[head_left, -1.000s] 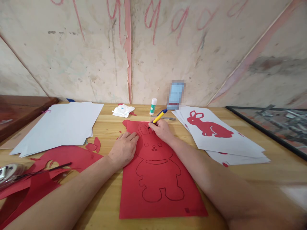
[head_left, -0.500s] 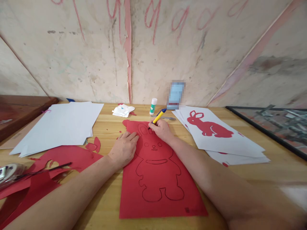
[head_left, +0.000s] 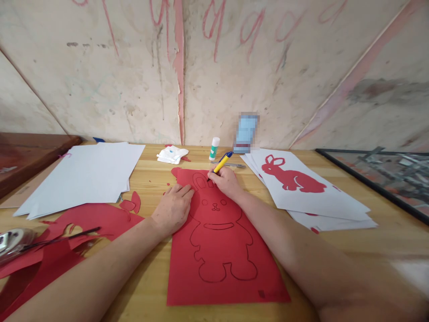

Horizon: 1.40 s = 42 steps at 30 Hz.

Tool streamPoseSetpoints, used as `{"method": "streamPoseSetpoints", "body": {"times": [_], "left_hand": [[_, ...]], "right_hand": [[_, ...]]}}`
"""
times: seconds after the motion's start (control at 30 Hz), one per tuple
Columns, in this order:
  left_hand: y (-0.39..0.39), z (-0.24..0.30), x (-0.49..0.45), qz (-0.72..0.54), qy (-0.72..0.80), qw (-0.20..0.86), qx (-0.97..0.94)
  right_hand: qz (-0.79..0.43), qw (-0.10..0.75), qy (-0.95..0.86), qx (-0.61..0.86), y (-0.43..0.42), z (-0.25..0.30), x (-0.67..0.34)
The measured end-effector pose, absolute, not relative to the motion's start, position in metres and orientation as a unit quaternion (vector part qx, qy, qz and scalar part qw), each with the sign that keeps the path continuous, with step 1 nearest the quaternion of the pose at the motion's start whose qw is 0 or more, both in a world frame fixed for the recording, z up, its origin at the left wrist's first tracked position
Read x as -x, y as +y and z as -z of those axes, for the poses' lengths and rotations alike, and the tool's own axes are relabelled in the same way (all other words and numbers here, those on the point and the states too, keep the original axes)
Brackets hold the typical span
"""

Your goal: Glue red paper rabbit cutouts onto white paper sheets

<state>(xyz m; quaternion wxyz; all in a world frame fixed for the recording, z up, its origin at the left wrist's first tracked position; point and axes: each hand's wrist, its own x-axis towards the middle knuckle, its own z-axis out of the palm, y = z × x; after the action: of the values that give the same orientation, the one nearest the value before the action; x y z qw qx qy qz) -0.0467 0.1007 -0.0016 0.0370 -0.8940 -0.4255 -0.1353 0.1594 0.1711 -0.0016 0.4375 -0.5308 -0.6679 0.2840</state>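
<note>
A sheet of red paper [head_left: 223, 250] lies on the table in front of me, with a rabbit outlined on it in dark ink: ears, eyes, nose, a collar-like band and the body. My right hand [head_left: 228, 181] grips a yellow and blue pen [head_left: 221, 164], its tip down at the rabbit's right ear near the top of the sheet. On the sheet's upper left edge rests my left hand [head_left: 174, 206], fingers laid flat and holding nothing.
Behind the sheet are a glue stick [head_left: 214, 149], a crumpled tissue [head_left: 172, 154] and an upright phone [head_left: 246, 133]. White paper [head_left: 90, 174] is stacked left, above red scraps [head_left: 100, 217] and a tape dispenser [head_left: 15, 243]. Right lies a red rabbit cutout [head_left: 298, 179] on white sheets.
</note>
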Motion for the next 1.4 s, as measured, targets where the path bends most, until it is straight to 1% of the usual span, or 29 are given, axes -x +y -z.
{"method": "streamPoseSetpoints", "body": {"times": [1.4], "left_hand": [[0.0997, -0.0015, 0.0458, 0.137, -0.427, 0.029, 0.893]], "right_hand": [[-0.318, 0.438, -0.665, 0.514, 0.1707, 0.003, -0.1598]]}}
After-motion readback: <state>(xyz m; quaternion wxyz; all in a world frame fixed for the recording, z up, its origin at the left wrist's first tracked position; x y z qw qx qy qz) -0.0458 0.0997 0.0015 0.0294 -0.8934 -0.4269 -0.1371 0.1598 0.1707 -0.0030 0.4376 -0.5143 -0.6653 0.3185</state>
